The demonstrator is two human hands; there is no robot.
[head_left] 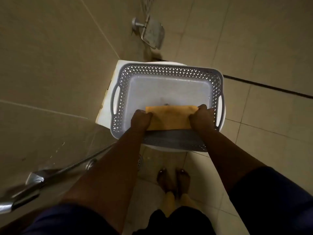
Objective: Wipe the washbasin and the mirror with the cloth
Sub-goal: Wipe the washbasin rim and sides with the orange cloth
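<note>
A: Where's the cloth [170, 118]?
B: In the basket [169, 69], at six o'clock; long axis nine-to-three.
A: Hands?
B: Left hand [141, 118] and right hand [201, 117] each clenched round an end; equally near.

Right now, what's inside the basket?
Both hands, left and right, grip an orange cloth stretched over the basket near its front wall. The bare floor shows behind it; under the cloth is hidden.

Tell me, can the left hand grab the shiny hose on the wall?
Probably not right away: the left hand is gripping the cloth over the basket. The hose lies close beside that arm, nothing between.
</note>
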